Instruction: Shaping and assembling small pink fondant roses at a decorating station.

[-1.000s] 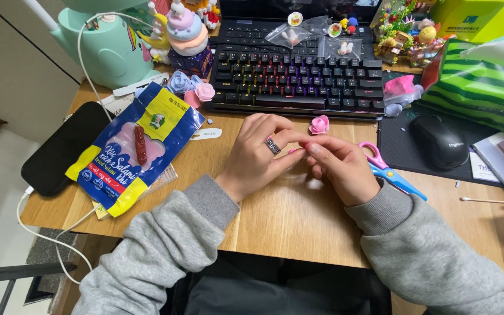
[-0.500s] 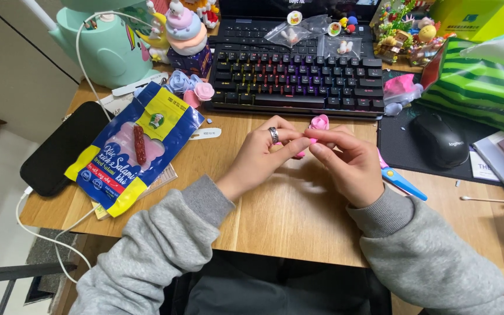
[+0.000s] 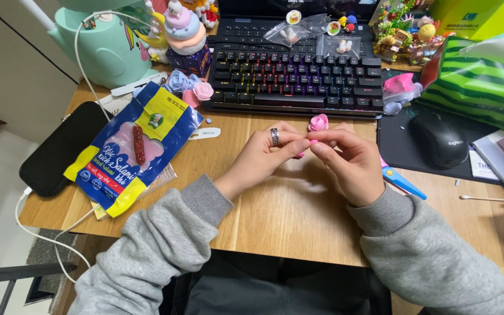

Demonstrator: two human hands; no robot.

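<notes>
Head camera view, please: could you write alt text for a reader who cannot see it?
Two hands, the left hand and right hand, meet fingertip to fingertip over a wooden desk, beside a pink rose-shaped piece. Behind are a backlit keyboard, a snack bag and a mouse.

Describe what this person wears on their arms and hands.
Both arms wear loose grey sweatshirt sleeves with ribbed cuffs. The left hand has a dark patterned silver ring on one finger. The right hand is bare of jewellery; pink nail polish shows on one fingertip.
</notes>
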